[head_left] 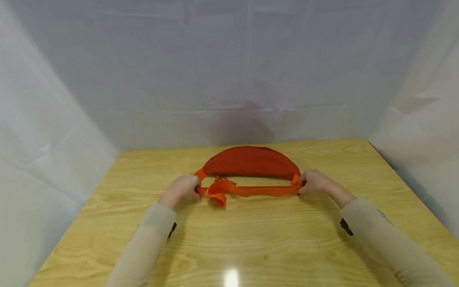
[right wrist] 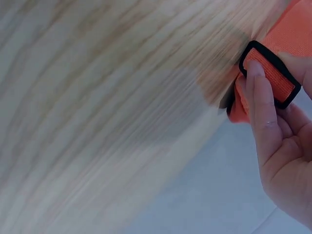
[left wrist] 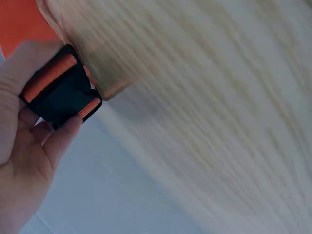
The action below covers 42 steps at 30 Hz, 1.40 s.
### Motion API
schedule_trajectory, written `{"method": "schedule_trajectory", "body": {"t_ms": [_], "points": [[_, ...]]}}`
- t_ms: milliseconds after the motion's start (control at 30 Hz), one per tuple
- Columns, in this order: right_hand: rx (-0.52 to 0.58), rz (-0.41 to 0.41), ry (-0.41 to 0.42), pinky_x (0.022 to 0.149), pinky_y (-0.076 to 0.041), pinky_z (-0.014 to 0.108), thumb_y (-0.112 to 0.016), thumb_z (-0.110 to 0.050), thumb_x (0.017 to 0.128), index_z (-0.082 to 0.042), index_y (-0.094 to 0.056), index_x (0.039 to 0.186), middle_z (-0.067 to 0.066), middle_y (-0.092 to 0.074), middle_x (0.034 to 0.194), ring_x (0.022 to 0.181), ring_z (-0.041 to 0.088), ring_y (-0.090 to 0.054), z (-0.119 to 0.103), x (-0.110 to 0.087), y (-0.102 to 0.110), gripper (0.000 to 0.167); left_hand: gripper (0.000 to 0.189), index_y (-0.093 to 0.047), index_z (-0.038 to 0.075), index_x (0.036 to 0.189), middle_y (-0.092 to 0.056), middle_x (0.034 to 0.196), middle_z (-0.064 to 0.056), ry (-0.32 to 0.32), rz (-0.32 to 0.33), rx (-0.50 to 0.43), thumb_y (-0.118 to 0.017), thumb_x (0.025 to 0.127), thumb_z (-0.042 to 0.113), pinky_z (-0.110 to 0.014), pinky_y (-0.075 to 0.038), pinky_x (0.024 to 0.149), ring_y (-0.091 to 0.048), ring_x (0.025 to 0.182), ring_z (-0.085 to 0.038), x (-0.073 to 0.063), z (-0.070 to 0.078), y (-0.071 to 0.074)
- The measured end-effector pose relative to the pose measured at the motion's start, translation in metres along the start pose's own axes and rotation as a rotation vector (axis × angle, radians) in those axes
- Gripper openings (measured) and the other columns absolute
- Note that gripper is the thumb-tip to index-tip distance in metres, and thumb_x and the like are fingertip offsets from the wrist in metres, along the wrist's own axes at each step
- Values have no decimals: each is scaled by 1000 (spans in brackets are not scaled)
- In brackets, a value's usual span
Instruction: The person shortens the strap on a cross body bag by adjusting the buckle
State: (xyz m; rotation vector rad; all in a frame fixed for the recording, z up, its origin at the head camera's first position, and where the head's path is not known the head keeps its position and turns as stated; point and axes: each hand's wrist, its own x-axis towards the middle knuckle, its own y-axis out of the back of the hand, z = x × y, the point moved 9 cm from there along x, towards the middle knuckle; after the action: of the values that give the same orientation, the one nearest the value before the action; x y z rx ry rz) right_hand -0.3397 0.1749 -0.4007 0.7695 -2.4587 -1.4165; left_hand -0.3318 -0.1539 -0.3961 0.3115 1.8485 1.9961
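A dark orange waist bag [head_left: 251, 161] with a curved top edge lies toward the back of the table. Its bright orange strap [head_left: 265, 191] runs across in front of the bag, with a loose curl near the left end. My left hand [head_left: 183, 188] pinches a black plastic buckle [left wrist: 61, 87] threaded with orange webbing, between thumb and fingers. On the other side, my right hand [head_left: 315, 182] grips a black rectangular strap slider [right wrist: 270, 73], with fingertips on the webbing inside its frame. A small patterned orange bit [head_left: 223, 179] shows between bag and strap; its kind is unclear.
The light wood table [head_left: 258, 239] extends on all sides of the bag. A pale sheet wall [head_left: 233, 79] stands right behind the table's back edge, and more sheeting hangs at left and right.
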Motion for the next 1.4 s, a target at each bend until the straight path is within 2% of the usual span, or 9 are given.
{"method": "schedule_trajectory", "body": {"t_ms": [100,167,333,533,767,933,1167,1267,1400], "points": [[-1,5,-17,50,-35,26,-62,-3,71,-5,-65,66,0,-56,62,51,11,-38,11,-3,6,6,15,-56,10,60,-45,60,0,0,17,8,-69,66,6,-28,-32,52,-36,56,-15,-4,-9,-1],[-12,9,-51,50,-33,26,-61,-2,71,-5,-63,65,-1,-53,59,50,11,-37,21,-6,12,7,14,-56,10,59,-45,60,0,25,26,3,-68,64,5,-28,-32,52,-36,56,-15,-8,-18,-1],[1,-17,-75,52,-35,26,-61,-3,71,-3,-65,70,-1,-56,62,52,11,-39,34,-9,17,4,14,-58,12,61,-47,61,0,53,4,-52,-67,68,5,-27,-31,52,-36,55,-15,-15,-33,-1],[20,-24,-76,55,-40,27,-62,-4,72,2,-67,81,3,-61,73,58,13,-45,37,-8,20,12,17,-56,13,60,-46,60,1,21,-12,-91,-66,71,4,-26,-30,52,-35,55,-13,-17,-33,0],[-1,0,-81,59,-42,30,-61,-3,72,6,-66,88,12,-62,84,65,17,-48,41,-6,23,19,19,-54,13,59,-46,61,1,-5,0,-62,-66,72,5,-27,-32,54,-36,57,-14,-15,-33,1],[-32,24,-103,67,-45,37,-62,-2,75,8,-65,92,20,-61,92,77,25,-54,47,-3,24,21,18,-54,13,61,-47,63,1,-37,4,-41,-64,72,3,-28,-33,54,-37,58,-15,-10,-31,-1],[-90,62,-97,69,-45,40,-63,-3,75,8,-65,89,19,-62,88,78,28,-56,46,0,26,19,17,-56,14,65,-47,64,2,-66,3,0,-66,75,5,-29,-35,57,-40,60,-15,-4,-30,-4],[-83,60,-103,66,-46,38,-63,-4,75,8,-66,88,17,-63,85,74,25,-56,43,1,25,17,15,-57,12,67,-48,67,2,-54,5,22,-66,76,4,-31,-38,60,-44,62,-15,-4,-28,-4],[-98,67,-88,60,-43,33,-66,-8,76,4,-66,81,10,-62,77,64,17,-51,38,2,24,13,15,-58,12,73,-52,72,1,-6,-20,57,-60,78,-2,-32,-41,65,-48,66,-16,-4,-25,-3]]}}
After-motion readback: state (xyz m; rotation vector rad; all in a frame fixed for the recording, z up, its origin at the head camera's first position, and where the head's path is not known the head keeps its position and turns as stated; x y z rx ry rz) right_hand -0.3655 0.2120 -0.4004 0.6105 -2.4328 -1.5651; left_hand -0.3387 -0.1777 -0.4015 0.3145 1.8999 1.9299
